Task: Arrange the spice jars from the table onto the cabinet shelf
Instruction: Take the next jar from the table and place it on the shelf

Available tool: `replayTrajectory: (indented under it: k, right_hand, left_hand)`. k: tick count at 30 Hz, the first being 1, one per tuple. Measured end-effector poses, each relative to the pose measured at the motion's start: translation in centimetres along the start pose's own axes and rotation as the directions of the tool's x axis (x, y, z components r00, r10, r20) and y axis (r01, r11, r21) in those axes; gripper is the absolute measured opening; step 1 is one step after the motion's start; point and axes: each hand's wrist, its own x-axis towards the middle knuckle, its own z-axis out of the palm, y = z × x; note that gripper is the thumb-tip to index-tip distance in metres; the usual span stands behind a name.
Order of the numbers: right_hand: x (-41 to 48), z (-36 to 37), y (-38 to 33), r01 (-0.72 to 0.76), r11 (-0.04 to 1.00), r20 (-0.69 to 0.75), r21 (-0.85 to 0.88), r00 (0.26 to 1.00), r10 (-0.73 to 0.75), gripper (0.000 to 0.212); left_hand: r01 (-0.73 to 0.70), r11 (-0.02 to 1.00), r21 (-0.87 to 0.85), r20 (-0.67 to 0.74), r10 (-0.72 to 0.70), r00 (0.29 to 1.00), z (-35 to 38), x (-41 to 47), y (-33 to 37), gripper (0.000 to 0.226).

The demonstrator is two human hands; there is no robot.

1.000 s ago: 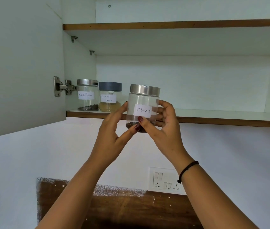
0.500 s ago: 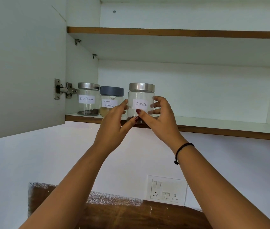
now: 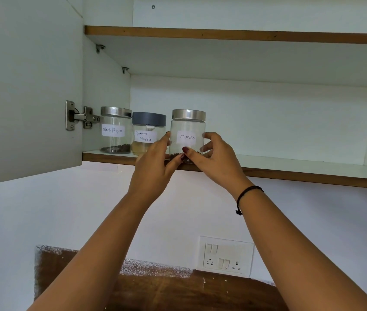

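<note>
1. The Cloves jar [image 3: 188,125] is held upright at the front edge of the lower shelf [image 3: 301,168], just beside the Garam Masala jar [image 3: 148,125].
2. It is gripped between the left hand [image 3: 153,167] and the right hand [image 3: 217,162], with the thumbs meeting low on its front.
3. Its base is covered by the thumbs, so contact with the shelf cannot be confirmed.
4. The Garam Masala jar's lower right is hidden by the left hand.

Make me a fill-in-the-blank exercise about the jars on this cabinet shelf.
1. The left hand and right hand hold the rightmost jar, labelled ____.
2. The middle jar reads Garam ____.
3. The leftmost jar, beside the hinge, reads Black ____.
4. The black band is on the ____ wrist.

Missing words: Cloves; Masala; Pepper; right.
</note>
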Motion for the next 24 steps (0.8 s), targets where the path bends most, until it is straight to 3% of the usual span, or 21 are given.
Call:
replayTrajectory:
  k: [10, 24]
  right_hand:
    - [0.2, -0.3, 0.4, -0.005, 1.000, 0.021, -0.004, 1.000, 0.006, 0.074]
    - [0.6, 0.1, 0.3, 0.036, 0.984, 0.033, -0.176, 0.999, -0.030, 0.058]
  left_hand:
    - [0.014, 0.999, 0.045, -0.111, -0.009, 0.994, 0.8, -0.2, -0.8, 0.053]
    - [0.008, 0.994, 0.107, -0.202, 0.014, 0.979, 1.1, -0.1, -0.2, 0.033]
